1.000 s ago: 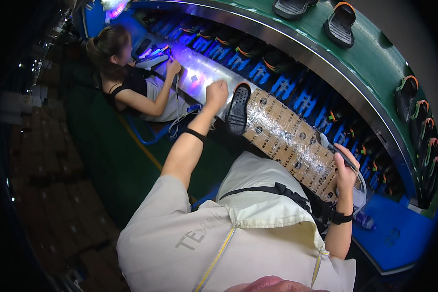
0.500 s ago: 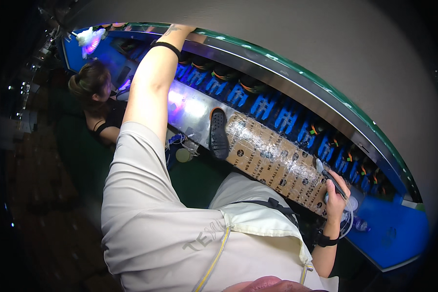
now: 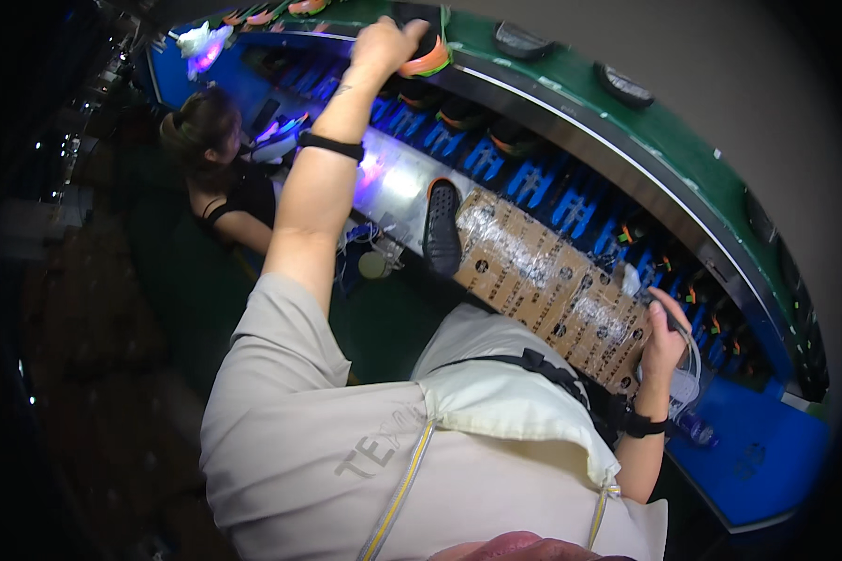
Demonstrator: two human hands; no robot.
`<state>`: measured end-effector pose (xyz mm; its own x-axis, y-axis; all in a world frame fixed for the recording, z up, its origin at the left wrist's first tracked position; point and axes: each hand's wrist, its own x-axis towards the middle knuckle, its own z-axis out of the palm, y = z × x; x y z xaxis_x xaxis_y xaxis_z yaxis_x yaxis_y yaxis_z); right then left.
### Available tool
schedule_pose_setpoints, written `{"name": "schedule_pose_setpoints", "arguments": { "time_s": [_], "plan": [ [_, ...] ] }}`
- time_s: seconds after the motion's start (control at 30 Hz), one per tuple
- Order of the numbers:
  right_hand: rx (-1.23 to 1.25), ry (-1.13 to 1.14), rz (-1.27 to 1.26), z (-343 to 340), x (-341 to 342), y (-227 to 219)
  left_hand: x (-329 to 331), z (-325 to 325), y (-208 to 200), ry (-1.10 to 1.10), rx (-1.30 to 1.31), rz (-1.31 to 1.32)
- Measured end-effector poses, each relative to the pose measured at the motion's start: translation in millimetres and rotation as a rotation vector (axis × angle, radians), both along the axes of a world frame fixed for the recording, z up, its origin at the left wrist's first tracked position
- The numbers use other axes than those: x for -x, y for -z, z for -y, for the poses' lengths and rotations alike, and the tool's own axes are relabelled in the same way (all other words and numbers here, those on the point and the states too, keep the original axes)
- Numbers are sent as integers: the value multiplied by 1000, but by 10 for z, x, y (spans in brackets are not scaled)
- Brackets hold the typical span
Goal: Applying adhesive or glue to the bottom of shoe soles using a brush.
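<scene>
My left hand [image 3: 388, 45] is stretched out to the far side, its fingers closed on a dark shoe [image 3: 427, 58] with an orange and green edge, at the green conveyor belt. Low over the near bench, my right hand [image 3: 665, 335] grips a dark-handled brush [image 3: 632, 280] with a whitish head; a thin pale hose runs from its handle. A black shoe sole [image 3: 442, 229] with an orange rim lies on the bench, beside the left end of a brown, film-wrapped cardboard sheet [image 3: 533, 271]. Neither hand touches the sole.
The green belt [image 3: 571, 58] curves across the far side with several dark soles on it. Below it is a rack of blue holders [image 3: 533, 183] with shoes. A co-worker [image 3: 217, 159] sits at the left. A blue panel [image 3: 739, 458] and a plastic bottle [image 3: 697, 428] are at the right.
My left hand, before hidden past the belt's edge, now shows with a dark shoe in it. My right hand still holds the brush. The view has shifted, with more of the belt in sight.
</scene>
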<state>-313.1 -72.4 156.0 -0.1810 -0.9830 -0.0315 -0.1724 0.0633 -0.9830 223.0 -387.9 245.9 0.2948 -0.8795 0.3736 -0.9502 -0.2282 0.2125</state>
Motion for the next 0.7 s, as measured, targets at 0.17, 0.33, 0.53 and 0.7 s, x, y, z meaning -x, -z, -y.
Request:
{"name": "schedule_pose_setpoints", "arguments": {
  "time_s": [0.17,0.33,0.53,0.7],
  "plan": [
    [3,108,264,-33,8,129,247,-447,464,247,446,-716],
    [-3,106,498,-57,-61,67,942,-1282,777,470,481,-1599],
    [-8,11,604,-63,-270,-9,1727,-2357,1254,515,-235,-2155],
    [-46,-41,623,15,-554,-43,2105,-2835,1672,423,-305,-2591]
  ]
}}
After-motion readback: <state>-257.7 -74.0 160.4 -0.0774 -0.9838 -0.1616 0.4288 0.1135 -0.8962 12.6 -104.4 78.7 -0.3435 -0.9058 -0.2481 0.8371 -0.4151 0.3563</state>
